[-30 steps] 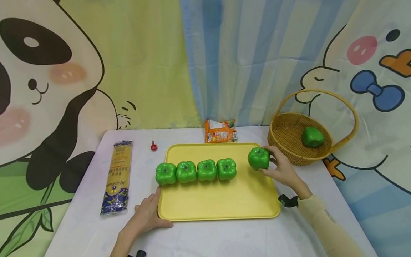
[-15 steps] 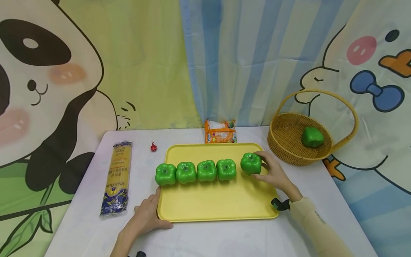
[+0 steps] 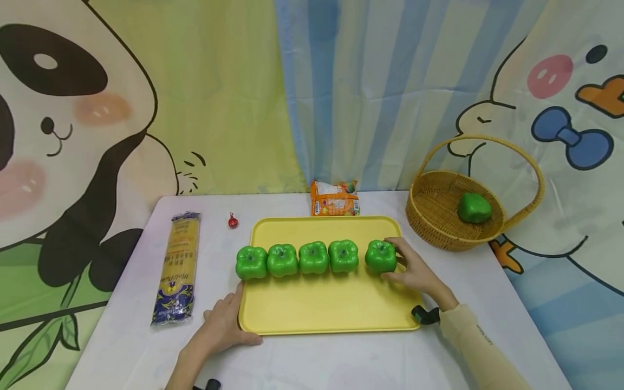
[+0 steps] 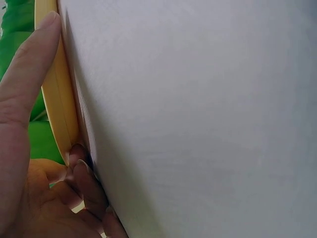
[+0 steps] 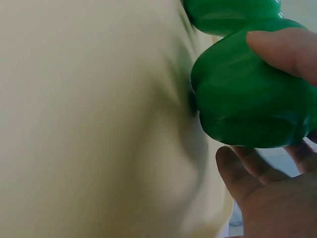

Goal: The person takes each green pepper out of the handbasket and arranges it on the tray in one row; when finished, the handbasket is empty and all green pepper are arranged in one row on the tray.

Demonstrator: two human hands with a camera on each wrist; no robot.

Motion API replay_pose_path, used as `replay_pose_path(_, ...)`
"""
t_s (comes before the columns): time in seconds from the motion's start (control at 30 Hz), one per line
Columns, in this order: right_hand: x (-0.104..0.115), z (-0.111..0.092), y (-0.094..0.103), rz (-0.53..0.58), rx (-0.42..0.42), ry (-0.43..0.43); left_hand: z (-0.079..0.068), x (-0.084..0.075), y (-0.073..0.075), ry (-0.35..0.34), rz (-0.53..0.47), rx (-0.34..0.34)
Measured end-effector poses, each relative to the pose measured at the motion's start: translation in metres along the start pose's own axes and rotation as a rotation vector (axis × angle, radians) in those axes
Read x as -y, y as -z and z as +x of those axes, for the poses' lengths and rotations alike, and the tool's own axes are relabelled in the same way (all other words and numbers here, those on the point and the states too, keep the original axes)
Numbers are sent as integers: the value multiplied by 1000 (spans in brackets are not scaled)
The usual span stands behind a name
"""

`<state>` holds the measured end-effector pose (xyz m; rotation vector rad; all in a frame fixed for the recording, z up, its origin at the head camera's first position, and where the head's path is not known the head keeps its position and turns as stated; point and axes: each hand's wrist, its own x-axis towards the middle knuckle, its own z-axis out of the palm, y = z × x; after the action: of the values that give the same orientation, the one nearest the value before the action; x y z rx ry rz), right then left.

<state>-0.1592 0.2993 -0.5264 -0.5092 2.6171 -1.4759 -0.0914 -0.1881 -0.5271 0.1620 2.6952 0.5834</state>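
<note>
My right hand (image 3: 414, 269) holds a green bell pepper (image 3: 380, 256) over the right part of a yellow tray (image 3: 331, 309). In the right wrist view, the thumb lies on that bell pepper (image 5: 247, 94) while the other fingers are at its opposite side; its base is at the tray surface. Left of it, several more green bell peppers (image 3: 314, 258) stand in a row, the leftmost overlapping the tray's left rim. My left hand (image 3: 221, 325) grips the tray's front left corner. The left wrist view shows its thumb against the tray's rim (image 4: 57, 84) and fingers curled at the corner.
A wicker basket (image 3: 439, 216) with a tall handle stands at back right, another green bell pepper (image 3: 474, 208) inside. An orange packet (image 3: 335, 199) lies behind the tray. At left are a long yellow-and-blue packet (image 3: 176, 271) and a small red item (image 3: 233, 221).
My right hand has brought the bell pepper left, towards the row, and then lowered it to the tray. The left hand has stayed at the tray's corner.
</note>
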Motion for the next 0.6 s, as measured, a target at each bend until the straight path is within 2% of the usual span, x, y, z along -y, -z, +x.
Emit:
replay_pose_path(0.27, 0, -2, 2, -33, 4, -51, 0, 0, 0, -1, -5, -2)
replay_pose_path(0.6, -3, 3, -2, -42, 27, -20, 0, 1, 0, -14, -5, -11)
